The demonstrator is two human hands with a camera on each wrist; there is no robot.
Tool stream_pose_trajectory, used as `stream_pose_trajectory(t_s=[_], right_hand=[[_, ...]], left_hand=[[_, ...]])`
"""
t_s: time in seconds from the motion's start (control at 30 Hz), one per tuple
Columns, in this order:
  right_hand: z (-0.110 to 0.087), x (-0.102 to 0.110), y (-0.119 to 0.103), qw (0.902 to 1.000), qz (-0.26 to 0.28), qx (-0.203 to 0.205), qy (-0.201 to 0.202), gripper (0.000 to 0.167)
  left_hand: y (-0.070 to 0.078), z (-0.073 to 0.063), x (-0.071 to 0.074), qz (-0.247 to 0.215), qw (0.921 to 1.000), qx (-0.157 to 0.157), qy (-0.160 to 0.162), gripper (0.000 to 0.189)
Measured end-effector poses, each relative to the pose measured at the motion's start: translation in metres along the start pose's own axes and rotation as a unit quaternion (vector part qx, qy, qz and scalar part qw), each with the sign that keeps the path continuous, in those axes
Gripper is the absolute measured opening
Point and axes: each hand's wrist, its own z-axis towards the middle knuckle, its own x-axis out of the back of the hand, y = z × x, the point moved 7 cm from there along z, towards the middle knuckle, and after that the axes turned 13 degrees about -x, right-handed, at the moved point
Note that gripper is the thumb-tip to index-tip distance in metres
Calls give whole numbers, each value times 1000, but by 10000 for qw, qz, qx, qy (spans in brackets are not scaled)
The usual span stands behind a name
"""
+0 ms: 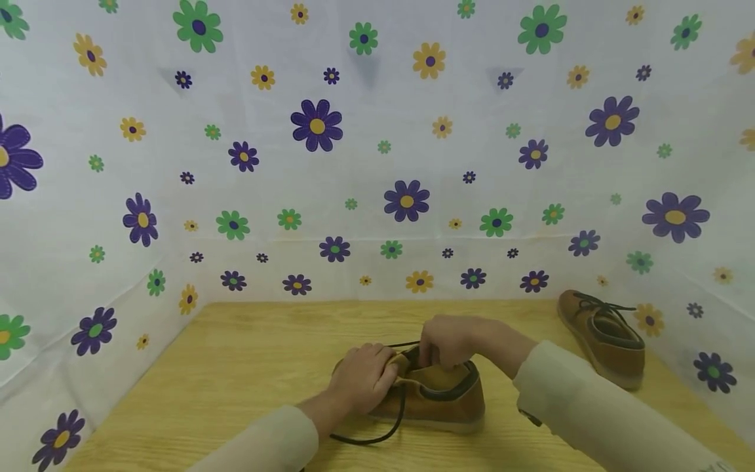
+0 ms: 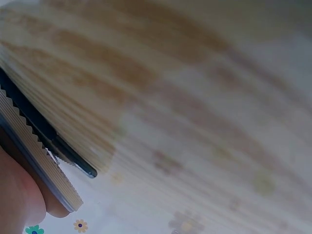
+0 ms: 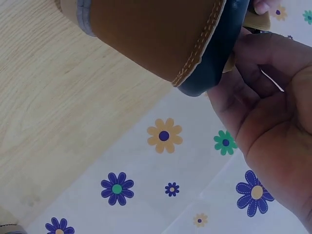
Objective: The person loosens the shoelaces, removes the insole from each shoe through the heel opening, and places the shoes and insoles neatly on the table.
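A brown lace-up shoe (image 1: pixel 457 410) stands on the wooden table, its toe pointing left and its dark padded collar to the right. My left hand (image 1: pixel 362 377) grips the front part from above, covering most of the toe. Fingers of my right hand (image 1: pixel 451 341) reach down into the shoe's opening, curled at the tan tongue; their tips are hidden inside. In the right wrist view, that hand (image 3: pixel 273 107) is bent close against the dark collar (image 3: pixel 209 68). A loose black lace (image 1: pixel 403 406) hangs down the near side and loops onto the table.
A second brown shoe (image 1: pixel 616 347) stands at the right side of the table (image 1: pixel 253 354), dark laces across its top. White flower-printed cloth (image 1: pixel 366 164) rises behind the table and along both sides. In the left wrist view, the ridged sole edge (image 2: pixel 44 156) lies beside a dark lace end (image 2: pixel 73 158).
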Motion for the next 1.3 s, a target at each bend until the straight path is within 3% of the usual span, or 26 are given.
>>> stream_pose_trajectory(t_s=[0.17, 0.37, 0.83, 1.07, 1.3], right_hand=[[-1, 5, 0, 9995, -77, 220, 224, 37], [-3, 15, -4, 9967, 198, 567, 538, 34], [-4, 17, 3, 9983, 92, 359, 455, 26], [-5, 18, 10, 9986, 116, 349, 390, 33], [-9, 24, 14, 9989, 169, 238, 357, 35]], left_hand=[[0, 0, -1, -27, 10000, 6, -15, 47], [1, 0, 2, -16, 9999, -68, 108, 44], [1, -1, 1, -51, 10000, 26, 38, 44], [0, 0, 1, 4, 10000, 51, -62, 46], [2, 0, 3, 92, 9999, -9, 62, 44]])
